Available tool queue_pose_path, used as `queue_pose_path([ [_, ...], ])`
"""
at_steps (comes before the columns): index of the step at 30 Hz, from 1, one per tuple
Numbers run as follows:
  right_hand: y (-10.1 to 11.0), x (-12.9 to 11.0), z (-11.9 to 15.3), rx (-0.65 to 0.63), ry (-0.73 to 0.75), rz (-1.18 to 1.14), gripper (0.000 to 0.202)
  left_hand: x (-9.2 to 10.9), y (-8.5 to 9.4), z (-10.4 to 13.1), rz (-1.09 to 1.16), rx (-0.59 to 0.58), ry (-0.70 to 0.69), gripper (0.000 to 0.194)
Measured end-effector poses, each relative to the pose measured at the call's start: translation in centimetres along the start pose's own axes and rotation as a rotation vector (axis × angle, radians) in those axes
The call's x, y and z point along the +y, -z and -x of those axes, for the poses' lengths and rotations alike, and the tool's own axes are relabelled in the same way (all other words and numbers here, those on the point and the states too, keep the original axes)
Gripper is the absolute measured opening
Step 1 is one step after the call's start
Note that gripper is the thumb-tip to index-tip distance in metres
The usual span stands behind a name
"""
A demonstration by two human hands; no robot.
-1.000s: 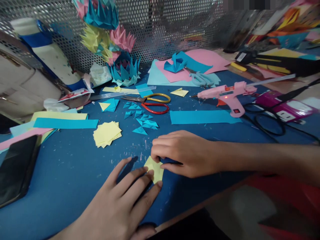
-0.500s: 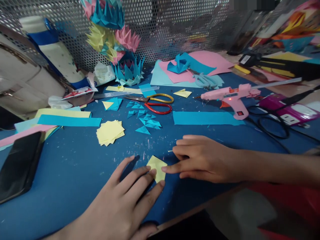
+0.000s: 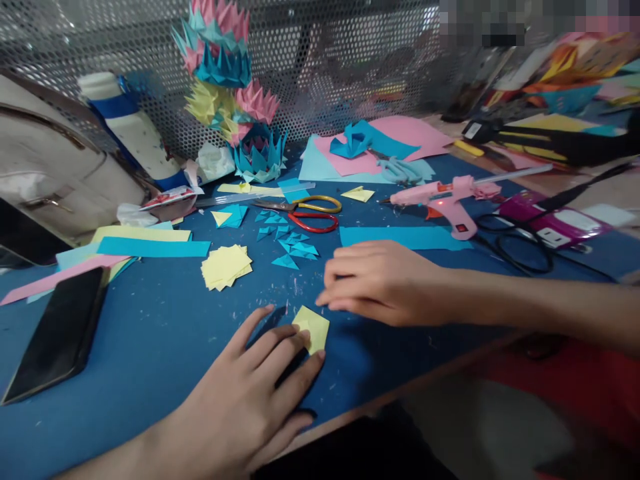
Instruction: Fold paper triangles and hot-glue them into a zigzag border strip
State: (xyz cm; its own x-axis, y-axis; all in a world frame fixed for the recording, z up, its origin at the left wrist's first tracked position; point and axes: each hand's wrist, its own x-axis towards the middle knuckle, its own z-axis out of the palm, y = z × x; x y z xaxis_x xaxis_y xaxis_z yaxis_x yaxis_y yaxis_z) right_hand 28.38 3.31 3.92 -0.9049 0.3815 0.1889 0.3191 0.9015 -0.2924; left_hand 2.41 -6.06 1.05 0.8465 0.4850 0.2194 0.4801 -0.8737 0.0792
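The spread left hand (image 3: 250, 393) pins a partly folded yellow paper (image 3: 317, 327); the right hand (image 3: 387, 281) is curled nearby, grip unclear. Blue triangles (image 3: 302, 248) look folded, the yellow stack (image 3: 226, 268) not yet.

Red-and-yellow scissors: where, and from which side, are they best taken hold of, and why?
Probably by the handles, from the right: the scissors lie with blades pointing left and handles spread at the right. The right hand is nearer, and would keep clear of the blades and the blue triangles.
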Motion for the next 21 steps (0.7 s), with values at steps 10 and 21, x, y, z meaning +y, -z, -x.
queue_pose_path([
  [10, -1.2, -0.4, -4.9, -0.274, -0.147, -0.226, 0.006, 0.2, 0.1, 0.1, -0.044, 0.112, -0.012, 0.040],
  [21, -1.1, -1.9, -2.1, -0.136, -0.411, -0.374, 0.022, 2.2, -0.4, 0.9, -0.319, 0.084, -0.105, 0.054],
])
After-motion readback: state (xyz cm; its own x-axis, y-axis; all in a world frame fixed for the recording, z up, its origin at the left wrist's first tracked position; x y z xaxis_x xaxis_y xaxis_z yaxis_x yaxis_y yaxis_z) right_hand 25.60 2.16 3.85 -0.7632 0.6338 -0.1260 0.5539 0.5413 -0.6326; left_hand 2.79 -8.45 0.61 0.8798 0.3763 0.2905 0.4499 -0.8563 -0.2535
